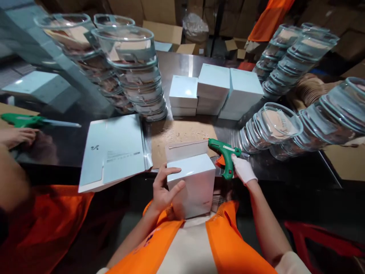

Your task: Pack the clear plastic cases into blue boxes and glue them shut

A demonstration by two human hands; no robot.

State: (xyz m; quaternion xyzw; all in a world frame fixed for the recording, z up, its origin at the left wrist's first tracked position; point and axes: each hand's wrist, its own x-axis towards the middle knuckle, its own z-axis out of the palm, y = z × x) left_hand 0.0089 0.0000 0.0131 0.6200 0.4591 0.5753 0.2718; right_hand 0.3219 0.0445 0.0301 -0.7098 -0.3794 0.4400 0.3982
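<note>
Pale blue-white carton sits at the near edge of the worktop, against the person's body, with its lid flap raised on the far side. Left hand is on the carton's left face, fingers spread over the top edge and thumb along the side, steadying it. Right hand, in a white glove, is closed around the grip of a green glue gun, whose long axis runs left, nozzle tip resting near the flap's right end. The gun thus lies just right of the carton, the right hand nearer to it. A cardboard mat lies beyond the carton. Flat unfolded sleeves lie left of it; finished boxes stand toward the far edge, between stacks of glass bowls. A co-worker's hand rests at the left edge beside a second glue gun.
</note>
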